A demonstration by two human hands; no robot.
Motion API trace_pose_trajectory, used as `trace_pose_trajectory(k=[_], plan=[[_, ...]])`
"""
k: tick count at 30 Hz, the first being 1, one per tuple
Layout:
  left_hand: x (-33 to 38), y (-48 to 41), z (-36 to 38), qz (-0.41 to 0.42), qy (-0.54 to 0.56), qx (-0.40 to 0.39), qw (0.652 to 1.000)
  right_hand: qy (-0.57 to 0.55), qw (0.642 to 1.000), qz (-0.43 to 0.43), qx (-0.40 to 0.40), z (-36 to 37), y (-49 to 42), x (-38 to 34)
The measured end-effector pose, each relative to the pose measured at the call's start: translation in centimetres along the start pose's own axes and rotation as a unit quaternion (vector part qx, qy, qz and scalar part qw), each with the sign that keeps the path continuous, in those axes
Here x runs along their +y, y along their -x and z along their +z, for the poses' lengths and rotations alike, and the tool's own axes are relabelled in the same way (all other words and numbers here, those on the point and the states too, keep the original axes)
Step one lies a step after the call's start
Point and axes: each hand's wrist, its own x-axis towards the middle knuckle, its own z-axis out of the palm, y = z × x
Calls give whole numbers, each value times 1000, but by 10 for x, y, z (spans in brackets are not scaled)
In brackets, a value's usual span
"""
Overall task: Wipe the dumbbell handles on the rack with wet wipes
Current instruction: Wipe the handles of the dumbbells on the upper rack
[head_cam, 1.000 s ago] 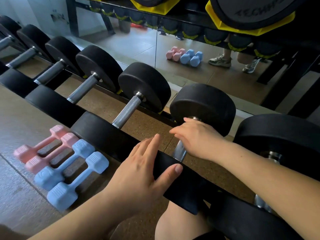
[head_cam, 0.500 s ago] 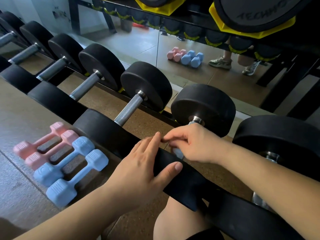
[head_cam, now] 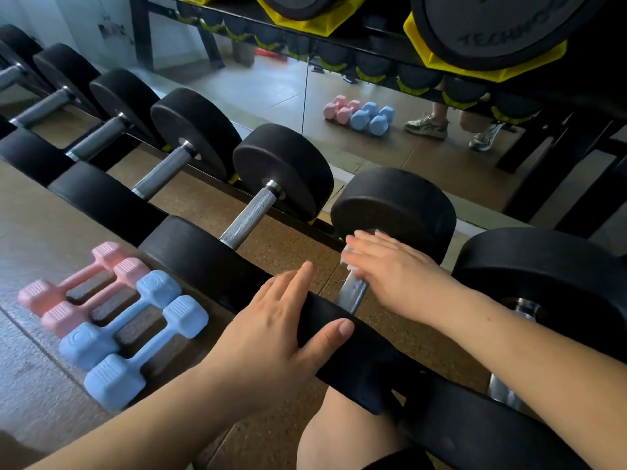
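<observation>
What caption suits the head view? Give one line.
Right hand presses a wet wipe against a dumbbell handle while the left hand rests on its near head.

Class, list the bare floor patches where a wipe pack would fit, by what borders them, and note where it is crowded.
Bare floor lies between the knurled grip and the grip under the wet wipe. More lies left of the pink dumbbells. Crowded: pink and blue dumbbells lie packed side by side.
</observation>
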Motion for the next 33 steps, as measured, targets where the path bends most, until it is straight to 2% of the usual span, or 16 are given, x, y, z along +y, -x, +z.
trace_pose_trajectory(k=[4, 9, 14, 19, 20, 23, 25, 27, 30, 32, 33], plan=[[-1, 1, -1, 2, 2, -4, 1000, 67, 995, -29, 63, -4, 12, 4], [-5, -1, 2, 9, -1, 1, 1000, 112, 983, -5, 147, -11, 24, -3], [-5, -1, 3, 10, 3, 4, 1000, 39, 992, -8, 121, -2, 27, -9], [-4, -2, -1, 7, -5, -7, 1000, -168, 985, 32, -30, -21, 40, -32], [-3, -2, -1, 6, -9, -9, 1000, -176, 983, 37, -23, -24, 42, -34], [0, -2, -3, 8, -15, -1, 1000, -98, 984, 62, 134, -27, 43, -24], [2, -3, -6, 7, -14, 7, 1000, -42, 979, 101, 170, -24, 37, -23], [6, -4, -9, 4, -8, 9, 1000, -42, 984, 119, 127, -19, 32, -25], [10, -2, -12, 4, -14, 17, 1000, -122, 983, 126, 51, -20, 37, -33], [11, 0, -12, 2, -15, 21, 1000, -209, 966, 150, -1, -26, 41, -42], [11, 0, -12, -1, -12, 20, 1000, -261, 950, 169, 5, -30, 41, -47]])
